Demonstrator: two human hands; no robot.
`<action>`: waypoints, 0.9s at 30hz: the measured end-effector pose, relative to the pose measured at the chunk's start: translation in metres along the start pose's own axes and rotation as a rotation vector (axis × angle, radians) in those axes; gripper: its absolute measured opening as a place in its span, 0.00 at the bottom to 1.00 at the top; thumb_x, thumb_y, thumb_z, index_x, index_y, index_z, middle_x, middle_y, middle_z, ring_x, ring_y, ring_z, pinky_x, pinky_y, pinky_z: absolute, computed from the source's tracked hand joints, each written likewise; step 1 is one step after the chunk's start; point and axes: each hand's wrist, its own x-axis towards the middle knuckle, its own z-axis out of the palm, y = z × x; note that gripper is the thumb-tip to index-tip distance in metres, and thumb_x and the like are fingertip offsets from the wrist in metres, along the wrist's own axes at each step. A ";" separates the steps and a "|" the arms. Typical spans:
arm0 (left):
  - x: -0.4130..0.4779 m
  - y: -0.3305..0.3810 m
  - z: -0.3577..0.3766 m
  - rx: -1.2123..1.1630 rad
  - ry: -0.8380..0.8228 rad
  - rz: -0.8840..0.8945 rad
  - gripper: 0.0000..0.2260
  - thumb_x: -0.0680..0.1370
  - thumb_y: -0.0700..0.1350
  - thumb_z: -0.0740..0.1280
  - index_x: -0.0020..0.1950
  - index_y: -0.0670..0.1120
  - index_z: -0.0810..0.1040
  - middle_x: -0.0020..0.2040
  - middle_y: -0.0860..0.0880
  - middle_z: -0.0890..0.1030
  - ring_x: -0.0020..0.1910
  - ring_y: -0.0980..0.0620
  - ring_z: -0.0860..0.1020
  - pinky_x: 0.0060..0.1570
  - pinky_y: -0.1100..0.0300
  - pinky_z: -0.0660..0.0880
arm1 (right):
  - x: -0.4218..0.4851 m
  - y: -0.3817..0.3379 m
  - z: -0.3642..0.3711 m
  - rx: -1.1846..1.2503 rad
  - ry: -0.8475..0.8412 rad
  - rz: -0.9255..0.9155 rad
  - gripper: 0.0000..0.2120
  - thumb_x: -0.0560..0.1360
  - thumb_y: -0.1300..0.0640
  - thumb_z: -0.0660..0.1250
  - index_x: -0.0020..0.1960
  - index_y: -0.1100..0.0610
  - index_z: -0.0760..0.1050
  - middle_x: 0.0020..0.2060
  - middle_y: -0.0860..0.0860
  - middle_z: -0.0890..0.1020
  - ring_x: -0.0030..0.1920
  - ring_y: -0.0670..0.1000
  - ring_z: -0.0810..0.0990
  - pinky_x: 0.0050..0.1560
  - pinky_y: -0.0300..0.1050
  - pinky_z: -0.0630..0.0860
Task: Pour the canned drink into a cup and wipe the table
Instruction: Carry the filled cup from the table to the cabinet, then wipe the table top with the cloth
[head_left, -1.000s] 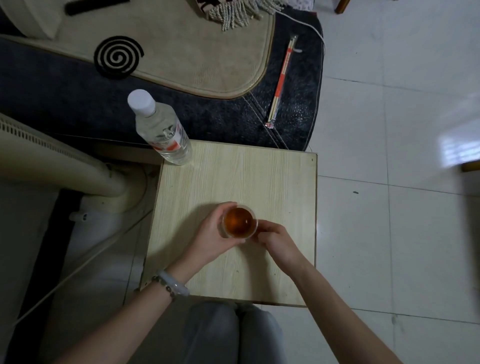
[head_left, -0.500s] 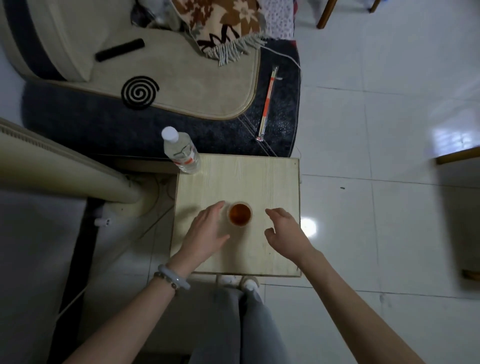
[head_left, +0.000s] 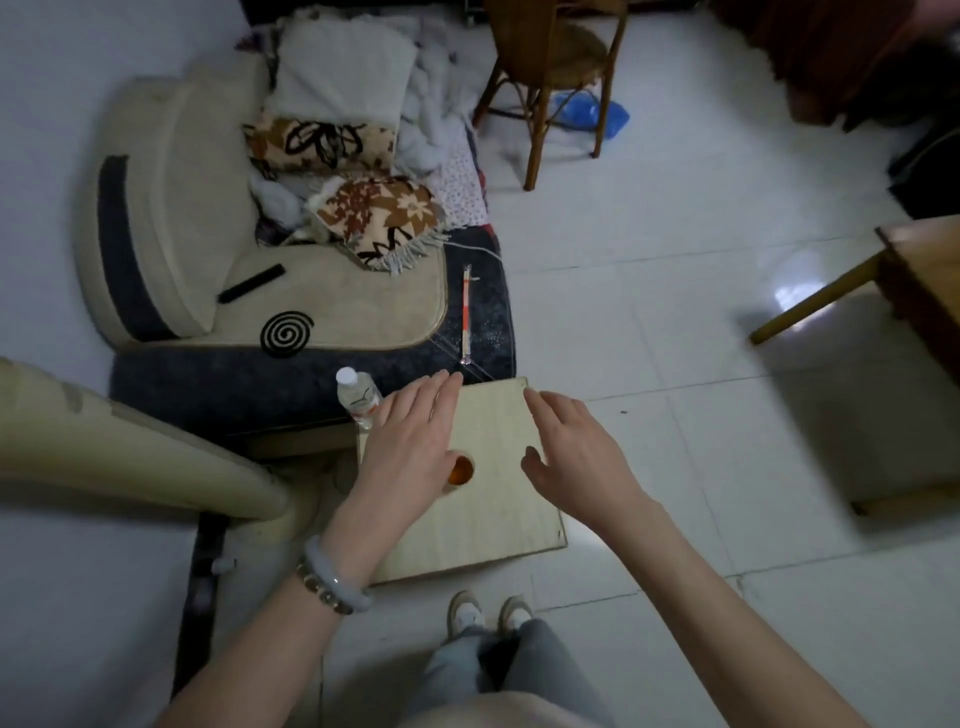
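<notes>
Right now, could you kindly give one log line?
cup: drink in, on table | left hand: open, empty | right hand: open, empty | bottle: upright

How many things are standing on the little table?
2. A water bottle stands at the table's far left corner, and a cup of brown drink sits near the middle, partly hidden by the left hand. The right hand could also hide something small.

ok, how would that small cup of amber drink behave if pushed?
Probably light and tippy: the cup looks small. Open top with liquid inside, so a shove could spill it. May slide on the smooth table.
</notes>
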 end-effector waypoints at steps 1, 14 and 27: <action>0.002 0.007 -0.007 0.014 0.023 0.032 0.40 0.61 0.45 0.79 0.70 0.41 0.68 0.66 0.44 0.74 0.63 0.44 0.74 0.61 0.49 0.70 | -0.009 0.002 -0.008 0.001 0.019 0.022 0.30 0.73 0.60 0.63 0.73 0.61 0.59 0.66 0.57 0.71 0.65 0.58 0.69 0.60 0.47 0.69; 0.048 0.202 -0.027 -0.032 0.059 0.573 0.40 0.58 0.47 0.80 0.68 0.40 0.70 0.62 0.44 0.77 0.58 0.45 0.78 0.57 0.50 0.73 | -0.160 0.115 -0.084 -0.013 0.234 0.432 0.31 0.76 0.56 0.61 0.75 0.57 0.53 0.69 0.53 0.66 0.67 0.55 0.65 0.61 0.45 0.69; 0.018 0.488 -0.005 -0.111 0.102 0.876 0.40 0.55 0.49 0.81 0.64 0.41 0.74 0.56 0.47 0.80 0.53 0.47 0.80 0.50 0.54 0.77 | -0.376 0.286 -0.123 -0.014 0.355 0.691 0.29 0.76 0.55 0.59 0.75 0.56 0.53 0.68 0.52 0.68 0.66 0.52 0.65 0.61 0.45 0.70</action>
